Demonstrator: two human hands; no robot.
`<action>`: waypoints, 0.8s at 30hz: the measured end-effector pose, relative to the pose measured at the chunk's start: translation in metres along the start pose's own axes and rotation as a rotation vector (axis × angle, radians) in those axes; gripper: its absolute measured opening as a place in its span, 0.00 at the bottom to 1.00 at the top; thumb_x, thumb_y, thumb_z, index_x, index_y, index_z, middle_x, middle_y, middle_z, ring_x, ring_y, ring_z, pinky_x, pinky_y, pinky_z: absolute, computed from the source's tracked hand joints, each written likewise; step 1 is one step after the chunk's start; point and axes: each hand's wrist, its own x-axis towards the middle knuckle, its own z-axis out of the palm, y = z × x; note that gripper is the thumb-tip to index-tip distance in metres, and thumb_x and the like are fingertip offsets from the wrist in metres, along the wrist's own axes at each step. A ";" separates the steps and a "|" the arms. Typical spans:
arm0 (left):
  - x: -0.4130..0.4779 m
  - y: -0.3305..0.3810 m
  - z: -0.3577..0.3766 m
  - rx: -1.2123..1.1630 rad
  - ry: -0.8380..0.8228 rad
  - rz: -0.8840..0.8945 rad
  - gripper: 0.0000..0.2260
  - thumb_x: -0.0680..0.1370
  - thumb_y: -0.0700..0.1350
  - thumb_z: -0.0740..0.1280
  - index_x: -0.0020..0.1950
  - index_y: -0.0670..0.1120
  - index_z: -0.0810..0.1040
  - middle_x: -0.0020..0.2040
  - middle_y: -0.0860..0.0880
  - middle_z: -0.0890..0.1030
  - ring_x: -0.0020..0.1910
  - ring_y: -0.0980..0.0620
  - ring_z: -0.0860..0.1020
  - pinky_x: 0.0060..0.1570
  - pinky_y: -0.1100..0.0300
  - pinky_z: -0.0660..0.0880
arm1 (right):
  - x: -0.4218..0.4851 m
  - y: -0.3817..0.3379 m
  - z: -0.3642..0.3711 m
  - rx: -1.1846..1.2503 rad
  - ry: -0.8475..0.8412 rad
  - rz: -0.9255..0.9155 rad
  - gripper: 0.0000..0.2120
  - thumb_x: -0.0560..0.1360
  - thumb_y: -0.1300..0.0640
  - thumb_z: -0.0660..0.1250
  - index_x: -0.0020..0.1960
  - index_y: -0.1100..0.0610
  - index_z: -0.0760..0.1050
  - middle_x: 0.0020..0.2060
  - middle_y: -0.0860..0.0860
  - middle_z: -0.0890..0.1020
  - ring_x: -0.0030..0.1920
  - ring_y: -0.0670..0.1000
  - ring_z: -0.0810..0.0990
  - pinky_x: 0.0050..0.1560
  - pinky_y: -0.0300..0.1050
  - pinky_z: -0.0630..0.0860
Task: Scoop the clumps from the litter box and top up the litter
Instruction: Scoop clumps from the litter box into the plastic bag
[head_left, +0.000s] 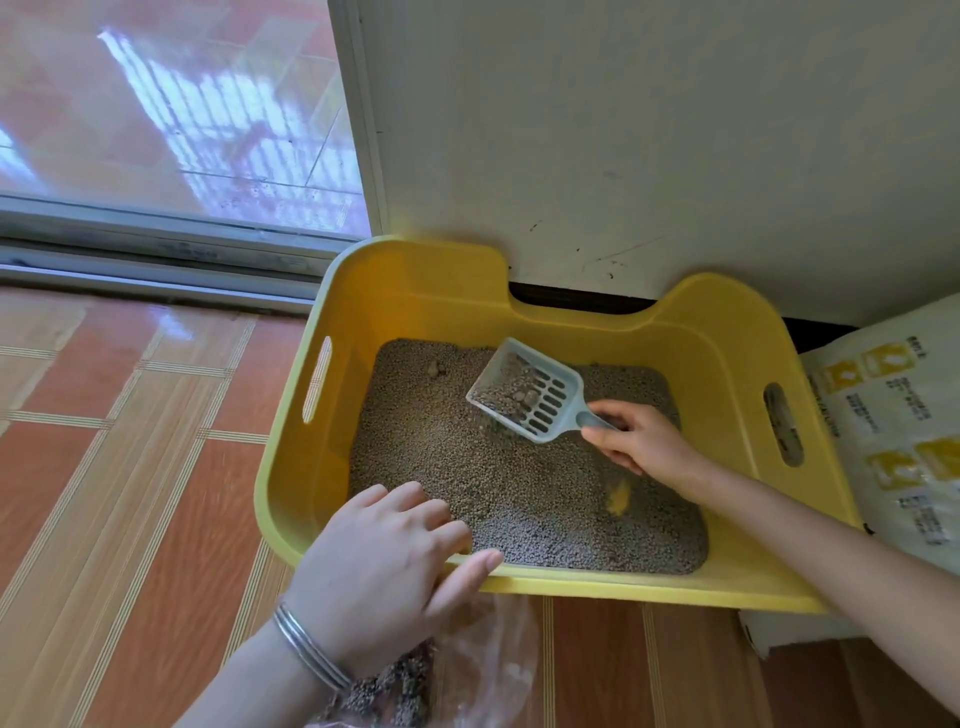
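A yellow litter box stands on the floor against the wall, filled with grey-brown litter. My right hand grips the handle of a pale blue slotted scoop, held just above the litter with clumps and grains in it. A small clump lies near the box's far left corner. A bare yellow spot shows through the litter. My left hand grips the box's near rim, fingers curled over the edge into the box.
A white litter bag with yellow print leans at the right of the box. A clear plastic bag holding scooped litter lies on the tiled floor below my left hand. A sliding glass door track runs at the left.
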 end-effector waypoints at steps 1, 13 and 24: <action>0.000 0.000 0.000 -0.006 0.003 -0.002 0.27 0.80 0.62 0.43 0.34 0.53 0.74 0.30 0.56 0.72 0.33 0.53 0.72 0.33 0.57 0.72 | -0.002 0.001 -0.002 -0.013 0.002 0.000 0.13 0.76 0.56 0.65 0.60 0.48 0.72 0.25 0.44 0.74 0.22 0.39 0.68 0.23 0.30 0.65; -0.005 -0.002 -0.001 0.018 0.030 0.121 0.24 0.81 0.58 0.45 0.37 0.53 0.74 0.33 0.56 0.74 0.34 0.53 0.72 0.33 0.58 0.72 | -0.020 0.006 -0.010 -0.313 0.031 0.038 0.12 0.74 0.51 0.67 0.57 0.51 0.76 0.40 0.42 0.79 0.36 0.41 0.77 0.36 0.39 0.71; -0.013 -0.019 -0.005 0.064 0.029 0.201 0.23 0.80 0.62 0.48 0.37 0.53 0.75 0.33 0.57 0.74 0.32 0.54 0.73 0.30 0.61 0.70 | -0.013 0.029 -0.029 -0.509 0.141 0.273 0.08 0.76 0.51 0.65 0.53 0.52 0.76 0.29 0.44 0.75 0.28 0.43 0.71 0.27 0.38 0.62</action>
